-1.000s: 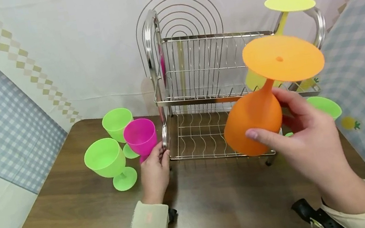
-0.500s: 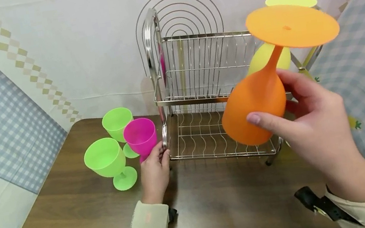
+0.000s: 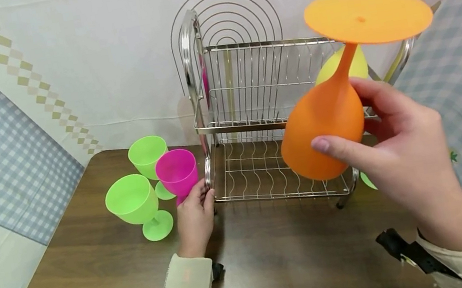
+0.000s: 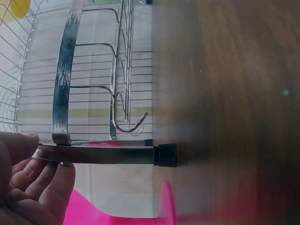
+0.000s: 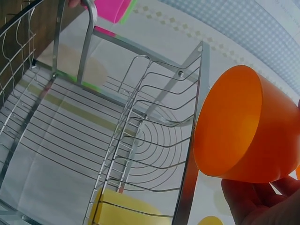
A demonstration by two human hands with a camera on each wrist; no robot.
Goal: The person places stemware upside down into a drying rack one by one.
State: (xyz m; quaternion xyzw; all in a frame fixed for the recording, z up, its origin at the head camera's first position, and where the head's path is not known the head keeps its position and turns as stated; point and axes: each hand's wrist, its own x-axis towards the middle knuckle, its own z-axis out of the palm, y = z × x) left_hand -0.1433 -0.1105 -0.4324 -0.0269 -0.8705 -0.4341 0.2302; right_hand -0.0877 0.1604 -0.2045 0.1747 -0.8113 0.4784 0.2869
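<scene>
In the head view my right hand [image 3: 409, 151] grips an orange goblet [image 3: 324, 129] by its bowl, upside down with the foot on top, in front of the rack's right half. The right wrist view shows the goblet's open mouth [image 5: 229, 124] facing the rack. My left hand [image 3: 197, 217] pinches the front left leg of a two-tier metal dish rack [image 3: 273, 124]; the left wrist view shows fingers and thumb round that metal leg [image 4: 108, 154]. A yellow goblet [image 3: 343, 66] on the upper tier is partly hidden behind the orange one.
Left of the rack stand a magenta goblet [image 3: 177, 170] and two green goblets [image 3: 131, 200] [image 3: 148, 157], upright on the wooden table [image 3: 276, 257]. Part of another green piece [image 3: 367, 180] shows beside the rack's right leg. Cloth curtains [image 3: 108, 57] enclose the back and sides.
My right hand has lifted the orange goblet upward and slightly to the right, so its foot now covers the yellow goblet's foot. My left hand has stayed on the rack leg.
</scene>
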